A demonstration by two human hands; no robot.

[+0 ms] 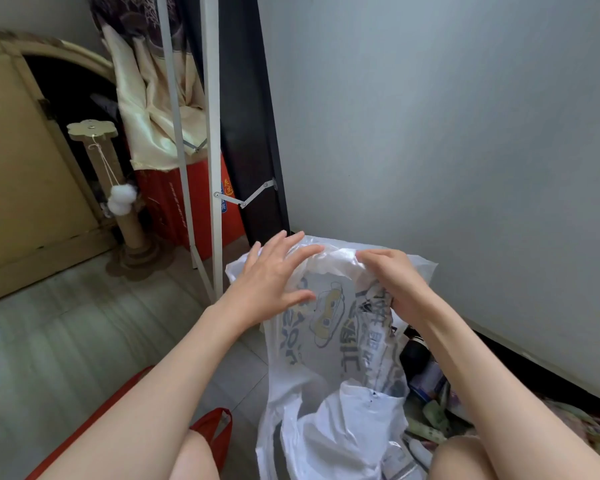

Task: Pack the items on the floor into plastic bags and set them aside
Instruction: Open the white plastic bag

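- Bag [329, 344]: translucent white plastic, standing on the floor [84, 327] near the right wall [465, 133], between the person's knees and the far corner. Blue print and a yellow-and-blue drawing show on or through its side; which, cannot tell.
- Inside the bag, low and near: crumpled white stuff [354, 427], not identifiable.
- Right hand [392, 278]: at the bag's top right, fingers curled and pinching a gathered fold of the plastic at the far rim.
- Left hand [274, 271]: at the bag's top left, fingers straight and spread, fingertips touching the plastic by the rim. It grips nothing.
- The 2 hands sit close together at the top of the bag, nearly meeting.
- Right of the bag, along the wall's foot: a loose clutter of small items [430, 389] on the floor; dark, green and purple pieces, too jumbled to name.
- Near left, by the left forearm: a red bag [215, 431] with a handle loop, lying on the floor.
- Far of the bag: a white rack [215, 133] with a dark board [250, 133] leaning behind it.
- Behind the rack: a red box [198, 202], cream fabric [153, 98] draped above it.
- Far left: a cardboard cat post [115, 188] with white pom-poms on a string, beside a large cardboard structure [21, 168].
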